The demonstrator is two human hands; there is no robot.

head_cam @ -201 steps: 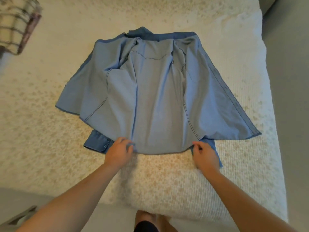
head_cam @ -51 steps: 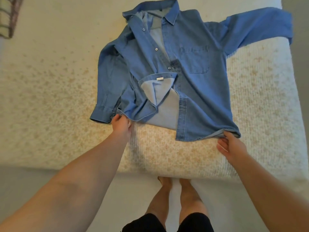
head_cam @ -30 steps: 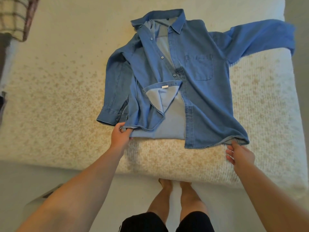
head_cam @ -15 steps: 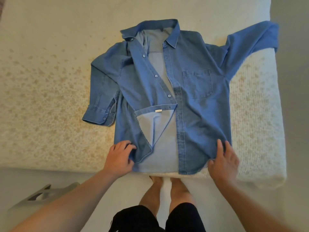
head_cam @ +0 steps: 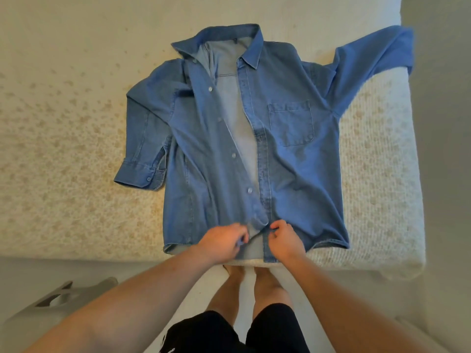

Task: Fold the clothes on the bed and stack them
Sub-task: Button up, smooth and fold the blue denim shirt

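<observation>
1. Head view is showing the grey object (head_cam: 54,305) on the floor, well off to the left of the left hand and below the bed's near edge; what it is cannot be told.
2. The bed (head_cam: 63,200) is carrying the denim shirt (head_cam: 293,174), which is lying face up just ahead of both hands, collar at the far end, hem at the near edge.
3. The shirt's sleeve with the buttoned cuff (head_cam: 139,178) is lying bent alongside the body, ahead and left of the left hand.
4. The left hand (head_cam: 223,242) is pinching the button-side front edge near the hem, fingers curled on the cloth.
5. The right hand (head_cam: 286,240) is gripping the other placket edge, touching distance from the left hand; the two are drawing the fronts together.
6. The chest pocket (head_cam: 290,122) is sitting ahead and slightly right of the right hand.
7. The other sleeve (head_cam: 369,59) is reaching far ahead and right, its cuff hanging off the bed's side.
8. Judgement: the denim is looking soft but fairly weighty, creasing rather than sliding, not fragile; holding by hems, plackets and shoulder seams should be giving the straightest folds.
</observation>
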